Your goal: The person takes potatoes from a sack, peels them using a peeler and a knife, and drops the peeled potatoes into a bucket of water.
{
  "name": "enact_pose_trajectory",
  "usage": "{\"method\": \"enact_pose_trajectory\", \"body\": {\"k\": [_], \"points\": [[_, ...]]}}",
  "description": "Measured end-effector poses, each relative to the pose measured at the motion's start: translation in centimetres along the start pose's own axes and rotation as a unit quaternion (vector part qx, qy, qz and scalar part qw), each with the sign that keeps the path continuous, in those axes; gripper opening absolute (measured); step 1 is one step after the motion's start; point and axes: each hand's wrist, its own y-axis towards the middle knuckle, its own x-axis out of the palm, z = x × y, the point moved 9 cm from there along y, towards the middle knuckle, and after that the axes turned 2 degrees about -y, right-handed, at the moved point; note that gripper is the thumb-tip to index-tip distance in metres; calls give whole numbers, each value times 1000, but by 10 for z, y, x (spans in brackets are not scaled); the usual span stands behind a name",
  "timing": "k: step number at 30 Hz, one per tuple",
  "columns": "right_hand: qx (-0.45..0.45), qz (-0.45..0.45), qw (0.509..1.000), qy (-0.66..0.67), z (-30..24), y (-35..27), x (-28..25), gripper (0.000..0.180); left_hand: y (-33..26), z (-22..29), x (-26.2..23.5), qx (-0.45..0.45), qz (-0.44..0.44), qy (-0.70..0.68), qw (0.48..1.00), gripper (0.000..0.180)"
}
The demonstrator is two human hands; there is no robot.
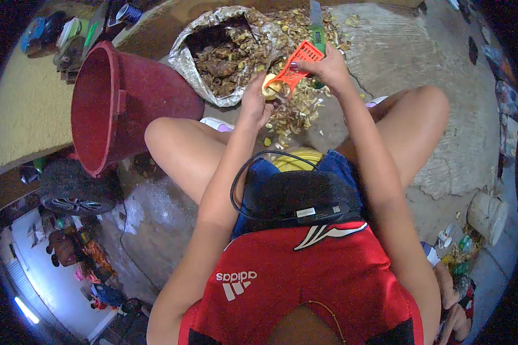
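Note:
In front of me, my left hand [255, 103] grips a peeled, pale-yellow vegetable [270, 85] that looks like a potato. My right hand [330, 70] is closed on a bright orange plastic peeler [303, 57] with a slotted handle. The peeler's lower end touches or overlaps the vegetable. A green-handled knife [317, 35] points away past my right fingers; I cannot tell whether that hand grips it too. Beneath both hands lies a heap of peelings [299, 112]. Left of them, a whitish sack [185, 57] gapes open with brown peelings or vegetables inside.
A large red tub [149, 98] lies tipped at the left, by a wheel [75, 187]. My bent legs flank the heap, and something yellow and round [298, 161] sits at my lap. A pale bucket [489, 217] and another person [452, 287] are at lower right.

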Motion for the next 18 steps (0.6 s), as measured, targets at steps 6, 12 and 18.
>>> {"method": "enact_pose_trajectory", "body": {"k": [6,12,18], "points": [[78,80,993,45,29,23,-68,31,4,-5,-26,-19,2,-4,1000,24],[28,-20,996,76,18,1,10,30,2,-3,-18,-21,17,16,1000,31],[56,30,998,-19,19,10,-16,23,2,3,-28,4,23,22,999,27]]}}
